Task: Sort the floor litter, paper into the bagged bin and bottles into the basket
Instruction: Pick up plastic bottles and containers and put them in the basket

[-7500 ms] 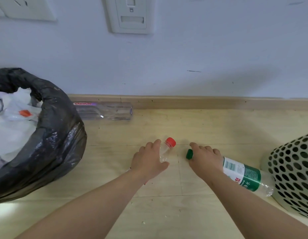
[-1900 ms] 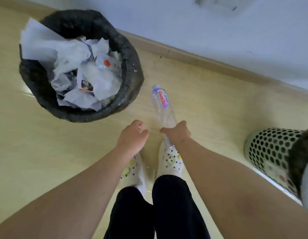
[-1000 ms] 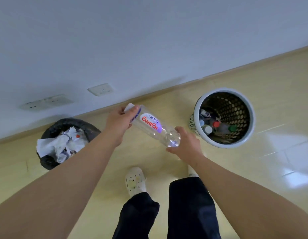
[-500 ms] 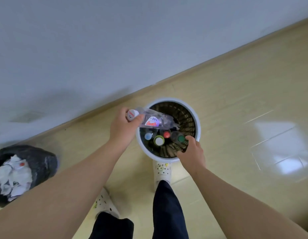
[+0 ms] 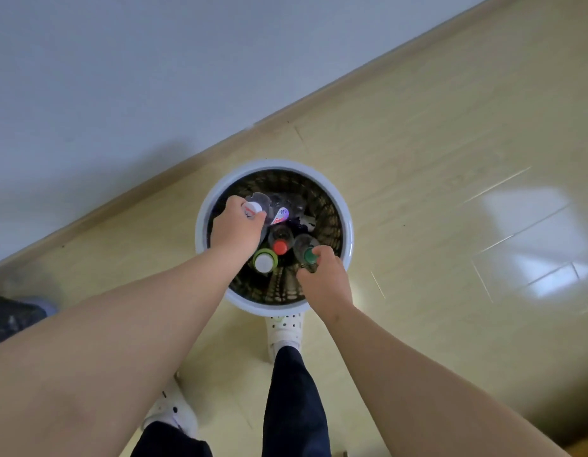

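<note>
Clear thin-walled plastic bottle with white cap and red-purple label (image 5: 275, 215) is going cap-up into the round white perforated plastic basket (image 5: 346, 225).

Left hand (image 5: 236, 227) is gripping it at the cap end, its body dipping below the rim; right hand (image 5: 324, 285) is pinching the green-capped bottle (image 5: 308, 253), probably making room. Risk: slick, springy walls are crowding the red-capped bottle (image 5: 280, 245). Let go now, it may wedge high or tip out over the smooth rim.

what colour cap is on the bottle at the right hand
Green; the cap shows in the head view by the right hand.
</note>
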A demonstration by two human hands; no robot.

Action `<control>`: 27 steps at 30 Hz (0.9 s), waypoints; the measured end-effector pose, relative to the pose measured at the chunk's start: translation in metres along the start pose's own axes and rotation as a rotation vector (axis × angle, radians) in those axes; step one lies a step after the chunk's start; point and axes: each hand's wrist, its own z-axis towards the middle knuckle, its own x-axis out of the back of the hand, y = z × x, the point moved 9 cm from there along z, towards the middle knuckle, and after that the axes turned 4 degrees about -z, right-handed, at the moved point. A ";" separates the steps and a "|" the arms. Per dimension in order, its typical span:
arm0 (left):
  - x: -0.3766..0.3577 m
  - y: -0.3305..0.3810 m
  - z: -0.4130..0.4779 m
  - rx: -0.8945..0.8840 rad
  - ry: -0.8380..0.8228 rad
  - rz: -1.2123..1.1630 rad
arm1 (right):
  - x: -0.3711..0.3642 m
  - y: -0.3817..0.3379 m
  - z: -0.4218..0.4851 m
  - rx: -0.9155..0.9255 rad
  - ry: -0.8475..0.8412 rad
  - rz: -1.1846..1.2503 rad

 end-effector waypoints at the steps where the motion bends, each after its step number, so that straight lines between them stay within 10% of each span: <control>1: -0.006 0.000 0.003 -0.003 -0.011 0.015 | -0.002 0.002 0.004 -0.005 -0.004 0.001; 27: 0.043 -0.034 -0.011 -0.104 0.097 0.083 | -0.014 -0.017 0.020 -0.038 -0.046 -0.056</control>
